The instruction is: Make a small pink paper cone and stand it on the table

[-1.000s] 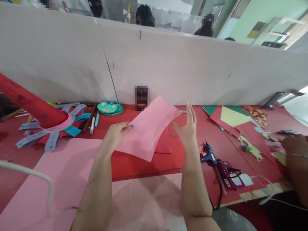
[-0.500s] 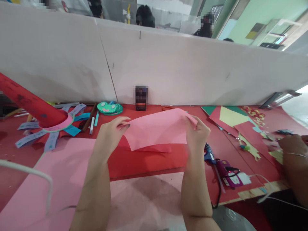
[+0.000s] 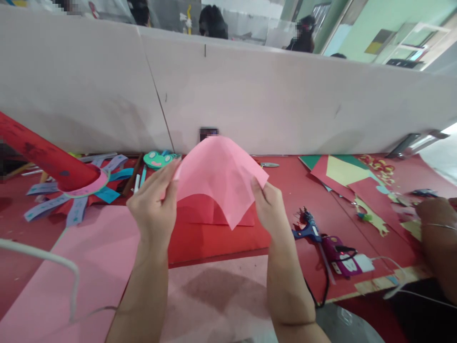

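Looking down from the head camera, the only view, we see a pink sheet (image 3: 217, 171) held up between two hands, just above a red sheet (image 3: 217, 243) that lies on the tabletop (image 3: 282, 200). The left hand (image 3: 153, 202) has its fingers drawn together on one side of the pink sheet, above the left end of the red sheet; the right hand (image 3: 269, 202) pinches the opposite side, above the right end, some of its fingers hidden behind the paper. Neither hand leaves more of a gap than the thin paper needs. Between them the pink sheet bows up into a rounded peak, with one corner pointing down toward the red sheet. As for progress, it is lifted and bent; whether a crease has been pressed into it I cannot tell, and nothing appears joined to it, so the shaping looks unfinished. To the right of the red sheet lie a blue glue gun (image 3: 310, 231) and a purple box (image 3: 341, 257); farther right are coloured papers (image 3: 342, 171) and another person's hand (image 3: 437, 214). To the left of the red sheet a larger pink paper (image 3: 89, 257) lies flat, and beyond it a red cone (image 3: 53, 159) with paper strips (image 3: 76, 209) around its end. Green cut-outs (image 3: 155, 160) sit past the red sheet's far left corner.
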Demonstrator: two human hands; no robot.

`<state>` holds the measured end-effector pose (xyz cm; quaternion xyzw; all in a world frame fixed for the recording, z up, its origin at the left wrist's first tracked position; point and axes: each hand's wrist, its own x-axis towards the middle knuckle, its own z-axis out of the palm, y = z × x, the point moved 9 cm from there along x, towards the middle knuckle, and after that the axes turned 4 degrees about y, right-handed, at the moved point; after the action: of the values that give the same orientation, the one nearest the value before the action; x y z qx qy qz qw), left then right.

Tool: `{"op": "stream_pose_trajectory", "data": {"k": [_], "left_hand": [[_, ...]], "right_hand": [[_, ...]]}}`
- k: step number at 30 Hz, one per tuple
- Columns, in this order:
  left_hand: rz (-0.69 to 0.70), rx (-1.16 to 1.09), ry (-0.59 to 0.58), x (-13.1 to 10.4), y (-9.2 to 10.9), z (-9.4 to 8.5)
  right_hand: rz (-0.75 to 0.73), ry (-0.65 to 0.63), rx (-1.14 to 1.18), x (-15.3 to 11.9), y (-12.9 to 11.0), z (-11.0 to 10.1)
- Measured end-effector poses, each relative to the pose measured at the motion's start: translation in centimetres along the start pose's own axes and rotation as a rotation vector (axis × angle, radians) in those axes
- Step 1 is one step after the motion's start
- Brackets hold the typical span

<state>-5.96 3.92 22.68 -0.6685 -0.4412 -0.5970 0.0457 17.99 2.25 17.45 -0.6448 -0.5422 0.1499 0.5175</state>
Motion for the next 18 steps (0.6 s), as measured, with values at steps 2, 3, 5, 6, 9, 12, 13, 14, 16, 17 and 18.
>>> {"op": "stream_pose_trajectory", "data": {"k": [2, 3, 5, 6, 9, 12, 13, 14, 16, 17, 18], "left_hand": [[0.11, -0.037, -0.07, -0.6, 1.5, 1.1], [0.155, -0.042, -0.115, -0.9, 2.2, 1.8], [0.24, -0.033, -0.192, -1.7, 3.4, 3.2], [0.272, -0.024, -0.229, -2.1, 3.9, 3.9], [0.319, -0.001, -0.323, -3.0, 5.0, 5.6], [0.318, 0.037, -0.385, -3.6, 5.3, 6.8], [0.315, 0.051, -0.389, -3.8, 5.4, 6.9], [0.313, 0.065, -0.392, -3.9, 5.4, 7.1], [0.31, 0.078, -0.39, -4.1, 5.4, 7.3], [0.308, 0.076, -0.391, -4.1, 5.5, 7.3], [0.302, 0.071, -0.398, -4.2, 5.5, 7.4]], "right_hand": [[0.053, -0.056, 0.082, -0.6, -0.4, 1.1], [0.076, -0.078, 0.122, -0.9, -0.6, 1.6], [0.099, -0.105, 0.185, -1.4, -1.0, 2.2], [0.1, -0.113, 0.207, -1.5, -1.2, 2.5], [0.091, -0.128, 0.239, -1.9, -1.7, 3.0], [0.091, -0.103, 0.24, -1.9, -1.7, 3.1], [0.09, -0.093, 0.242, -1.9, -1.7, 3.0], [0.091, -0.086, 0.248, -1.9, -1.6, 3.0], [0.099, -0.082, 0.267, -1.9, -1.4, 3.0], [0.105, -0.083, 0.271, -1.9, -1.3, 3.0], [0.109, -0.089, 0.268, -1.9, -1.2, 3.0]]}}
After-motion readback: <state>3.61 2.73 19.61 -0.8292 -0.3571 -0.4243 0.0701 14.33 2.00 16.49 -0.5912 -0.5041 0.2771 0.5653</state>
